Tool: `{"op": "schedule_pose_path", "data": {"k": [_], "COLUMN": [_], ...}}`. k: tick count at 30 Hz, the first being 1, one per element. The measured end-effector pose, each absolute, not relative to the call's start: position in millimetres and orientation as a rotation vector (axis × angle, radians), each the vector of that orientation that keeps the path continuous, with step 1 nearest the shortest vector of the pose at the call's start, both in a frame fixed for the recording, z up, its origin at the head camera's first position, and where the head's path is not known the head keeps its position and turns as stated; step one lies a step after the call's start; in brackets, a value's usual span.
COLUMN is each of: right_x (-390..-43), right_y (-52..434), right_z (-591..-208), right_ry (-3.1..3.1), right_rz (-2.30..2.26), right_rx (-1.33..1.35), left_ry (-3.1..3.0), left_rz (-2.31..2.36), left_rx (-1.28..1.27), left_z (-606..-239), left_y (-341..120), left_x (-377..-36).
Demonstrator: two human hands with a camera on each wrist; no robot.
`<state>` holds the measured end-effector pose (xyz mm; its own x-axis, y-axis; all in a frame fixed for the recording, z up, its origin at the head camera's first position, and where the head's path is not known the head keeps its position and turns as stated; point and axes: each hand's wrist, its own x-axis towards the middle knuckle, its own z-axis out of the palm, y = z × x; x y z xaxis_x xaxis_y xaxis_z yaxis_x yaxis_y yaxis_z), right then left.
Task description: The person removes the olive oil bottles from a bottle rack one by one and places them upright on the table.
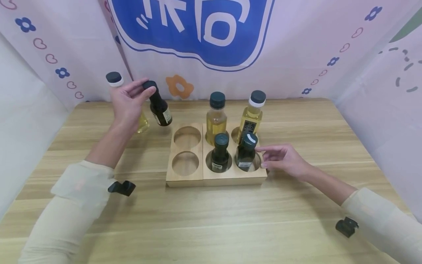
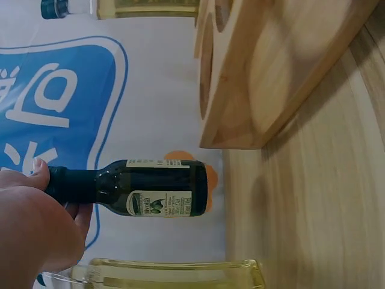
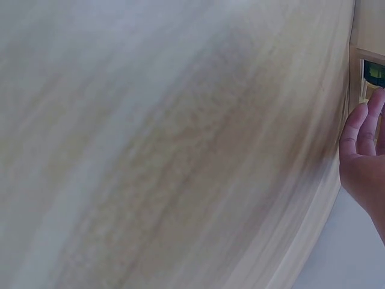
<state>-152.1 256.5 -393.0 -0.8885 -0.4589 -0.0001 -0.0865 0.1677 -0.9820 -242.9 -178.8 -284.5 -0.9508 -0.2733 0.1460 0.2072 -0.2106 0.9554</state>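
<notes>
My left hand (image 1: 126,104) pinches the black cap of a small dark olive oil bottle (image 2: 159,189). The bottle tilts slightly, its base just above the table, left of a wooden rack (image 1: 186,178). My right hand (image 1: 283,159) is at the rack's right end, fingers loosely extended beside a dark bottle (image 1: 245,156) that leans in the front right hole. Whether a fingertip touches that bottle, I cannot tell. Another dark bottle (image 1: 219,157) stands in the front middle hole. In the right wrist view, the right hand (image 3: 367,150) shows only at the edge.
Behind the front bottles, two yellow oil bottles, one middle (image 1: 216,121) and one right (image 1: 252,119), occupy the rack's back row. The rack's two left holes hold nothing. A clear bottle of yellow oil (image 1: 143,124) stands behind my left hand. A printed cloth (image 1: 287,73) hangs behind the table (image 1: 184,223).
</notes>
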Motion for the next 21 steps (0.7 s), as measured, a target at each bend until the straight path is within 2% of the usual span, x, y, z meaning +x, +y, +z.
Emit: {"op": "schedule_pose_path", "data": {"k": [21], "right_x": [-152], "right_y": [257], "right_z": [-393], "right_ry": [2.124], "right_rz": [-1.793], "right_rx": [-0.526], "left_ry": [-1.854], "left_rz": [-2.122], "left_rx": [0.183], "left_z": [-307], "left_y": [-182], "left_x": [-254]}}
